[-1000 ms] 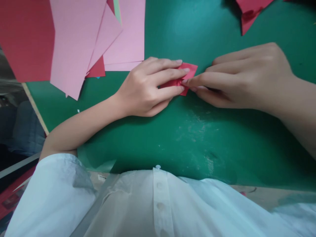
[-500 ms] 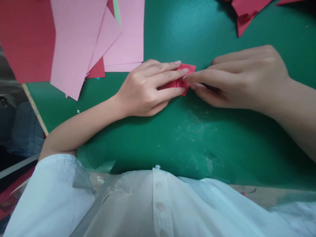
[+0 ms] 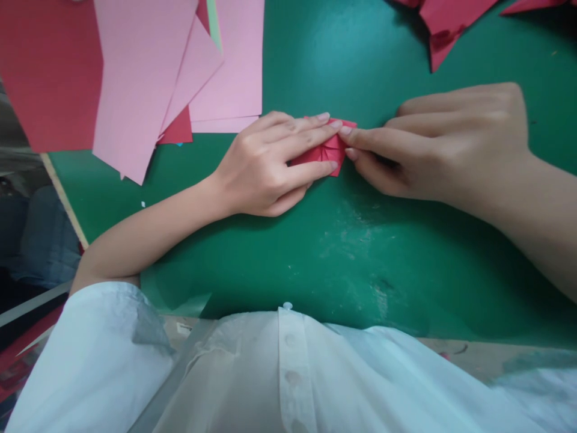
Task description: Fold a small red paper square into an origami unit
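Note:
A small folded piece of red paper (image 3: 332,146) with creases meeting near its middle lies on the green table (image 3: 252,264). My left hand (image 3: 270,162) rests flat over its left part, fingers spread and pressing it down, hiding that side. From the right, my right hand (image 3: 433,144) meets the paper's right edge with index finger and thumb. The index fingertip touches the top right part, while the thumb tip is at the edge just below. The other fingers of this hand are curled in.
Pink paper sheets (image 3: 139,78) overlap a large red sheet (image 3: 49,78) at the upper left, with a light green strip (image 3: 213,27) among them. Folded red paper pieces (image 3: 451,27) lie at the upper right. The table's left edge (image 3: 65,198) runs near my left forearm.
My right hand has drawn slightly right, its index fingertip sliding from the paper's middle toward the right edge. More creases show. My left hand stays almost still.

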Available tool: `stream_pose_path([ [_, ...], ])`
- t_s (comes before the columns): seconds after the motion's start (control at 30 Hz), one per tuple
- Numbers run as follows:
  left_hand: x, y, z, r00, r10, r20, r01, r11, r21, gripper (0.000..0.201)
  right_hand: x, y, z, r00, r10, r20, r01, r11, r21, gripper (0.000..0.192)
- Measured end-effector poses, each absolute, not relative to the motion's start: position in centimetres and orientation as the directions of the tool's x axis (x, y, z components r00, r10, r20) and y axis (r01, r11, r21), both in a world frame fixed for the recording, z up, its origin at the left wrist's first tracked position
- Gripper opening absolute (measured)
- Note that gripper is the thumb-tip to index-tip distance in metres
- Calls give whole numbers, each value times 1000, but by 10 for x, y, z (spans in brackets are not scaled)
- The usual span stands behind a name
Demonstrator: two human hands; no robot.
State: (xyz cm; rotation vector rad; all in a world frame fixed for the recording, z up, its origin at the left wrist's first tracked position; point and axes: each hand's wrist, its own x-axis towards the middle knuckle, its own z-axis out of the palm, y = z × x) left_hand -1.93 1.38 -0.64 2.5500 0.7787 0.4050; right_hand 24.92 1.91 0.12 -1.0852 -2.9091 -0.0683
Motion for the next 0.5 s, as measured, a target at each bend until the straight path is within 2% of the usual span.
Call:
stream_pose_path([
  [0.27,-18,14,-8,792,584,179,445,-753,485,47,247,18,-1,-706,700,104,706,708,29,68],
  [0.5,-20,15,-13,711,666,225,489,-699,522,49,248,19,-5,-705,661,257,693,719,53,54],
])
